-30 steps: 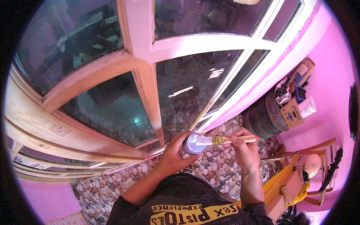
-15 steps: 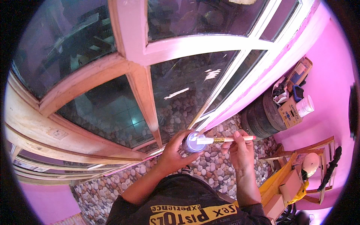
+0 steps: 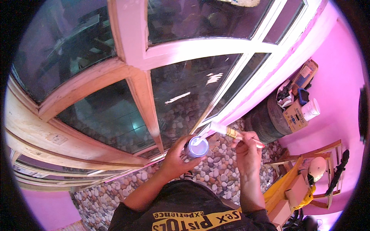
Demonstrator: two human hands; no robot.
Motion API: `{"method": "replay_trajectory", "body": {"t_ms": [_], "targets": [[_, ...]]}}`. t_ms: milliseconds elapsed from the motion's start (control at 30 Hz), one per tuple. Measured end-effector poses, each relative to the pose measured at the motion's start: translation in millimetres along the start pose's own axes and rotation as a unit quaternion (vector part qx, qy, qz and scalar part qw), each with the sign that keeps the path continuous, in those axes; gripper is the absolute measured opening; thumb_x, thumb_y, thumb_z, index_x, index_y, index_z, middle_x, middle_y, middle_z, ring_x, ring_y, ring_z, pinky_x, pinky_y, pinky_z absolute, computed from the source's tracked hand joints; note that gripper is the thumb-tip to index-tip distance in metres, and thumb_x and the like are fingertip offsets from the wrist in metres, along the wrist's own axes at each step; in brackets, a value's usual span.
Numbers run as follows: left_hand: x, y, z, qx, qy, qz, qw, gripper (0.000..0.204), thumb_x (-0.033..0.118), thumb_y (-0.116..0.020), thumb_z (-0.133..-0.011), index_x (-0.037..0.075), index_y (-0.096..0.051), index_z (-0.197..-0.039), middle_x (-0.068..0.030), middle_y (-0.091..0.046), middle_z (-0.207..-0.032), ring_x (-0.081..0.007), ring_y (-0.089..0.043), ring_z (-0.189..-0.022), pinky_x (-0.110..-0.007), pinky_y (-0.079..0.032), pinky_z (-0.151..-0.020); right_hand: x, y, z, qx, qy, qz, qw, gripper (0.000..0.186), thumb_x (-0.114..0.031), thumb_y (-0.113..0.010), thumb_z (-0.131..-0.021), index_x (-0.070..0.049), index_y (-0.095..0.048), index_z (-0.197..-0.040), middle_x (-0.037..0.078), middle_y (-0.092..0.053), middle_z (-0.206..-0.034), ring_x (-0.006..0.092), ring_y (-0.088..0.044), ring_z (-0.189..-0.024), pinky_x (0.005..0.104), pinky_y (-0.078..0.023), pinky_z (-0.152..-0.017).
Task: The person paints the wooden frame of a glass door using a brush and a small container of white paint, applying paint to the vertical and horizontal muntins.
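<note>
In front of my body, my left hand wraps around a small paint cup that holds pale paint. A narrow pale stick or strip leans at the cup's far rim; what it is I cannot make out. My right hand grips a paintbrush by its handle, just right of the cup. White paint coats the bristles, which point up and left, apart from the cup and slightly blurred. Ahead stands a glazed wooden frame, white toward the right and bare brownish wood toward the left.
White smears mark one glass pane. Stacked tires, a cardboard box and a white bucket stand by the pink wall. At the right is a wooden rack with a pink cap. The floor has a pebble pattern.
The paintbrush has lifted away from over the cup, and its bristles now tilt up toward the window frame. My left hand keeps the cup nearly in place. The view has shifted slightly.
</note>
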State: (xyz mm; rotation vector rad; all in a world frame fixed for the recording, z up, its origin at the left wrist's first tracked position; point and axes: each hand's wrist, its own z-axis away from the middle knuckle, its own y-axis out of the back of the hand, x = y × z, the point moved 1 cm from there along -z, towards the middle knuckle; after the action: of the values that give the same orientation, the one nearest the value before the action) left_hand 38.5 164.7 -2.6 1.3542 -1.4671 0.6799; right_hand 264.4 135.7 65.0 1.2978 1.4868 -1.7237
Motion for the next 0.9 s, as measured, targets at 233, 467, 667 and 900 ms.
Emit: {"method": "replay_trajectory", "body": {"t_ms": [233, 467, 667, 900], "targets": [[0, 3, 11, -0.004, 0.048, -0.002, 0.999, 0.072, 0.024, -0.088, -0.076, 0.001, -0.053, -0.134, -0.0175, -0.06, -0.13, -0.0285, -0.06, -0.121, -0.038, -0.048, -0.101, -1, -15, -15, 0.025, 0.253, 0.226, 0.94, 0.016, -0.006, -0.067, -0.094, 0.002, -0.061, -0.107, 0.013, -0.069, -0.1, 0.02, -0.07, -0.089, 0.0319, -0.055, -0.078], [-13, 7, 22, 0.001, 0.048, 0.01, 0.999, 0.073, 0.026, -0.089, -0.076, 0.001, -0.053, -0.134, -0.0188, -0.059, -0.13, -0.0298, -0.06, -0.121, -0.039, -0.048, -0.102, -5, -29, -40, -0.013, 0.509, 0.436, 0.742, 0.024, 0.003, -0.072, -0.085, -0.001, -0.063, -0.108, 0.018, -0.07, -0.099, 0.0287, -0.069, -0.088, 0.0352, -0.055, -0.078], [-11, 10, 26, -0.003, 0.053, 0.01, 0.999, 0.073, 0.026, -0.089, -0.075, 0.0, -0.053, -0.133, -0.0188, -0.06, -0.13, -0.0304, -0.059, -0.122, -0.039, -0.047, -0.103, 4, -31, -49, -0.032, 0.572, 0.474, 0.669, 0.03, 0.005, -0.074, -0.081, -0.001, -0.063, -0.108, 0.016, -0.069, -0.098, 0.0301, -0.068, -0.086, 0.0374, -0.056, -0.076], [-6, 18, 31, -0.018, 0.082, -0.013, 0.996, 0.079, 0.032, -0.09, -0.074, 0.0, -0.051, -0.135, -0.0157, -0.059, -0.129, -0.0262, -0.058, -0.123, -0.039, -0.043, -0.107, 13, -26, -38, -0.066, 0.551, 0.499, 0.665, 0.022, 0.006, -0.073, -0.083, 0.002, -0.063, -0.102, 0.018, -0.067, -0.094, 0.0322, -0.068, -0.085, 0.0382, -0.056, -0.076]]}}
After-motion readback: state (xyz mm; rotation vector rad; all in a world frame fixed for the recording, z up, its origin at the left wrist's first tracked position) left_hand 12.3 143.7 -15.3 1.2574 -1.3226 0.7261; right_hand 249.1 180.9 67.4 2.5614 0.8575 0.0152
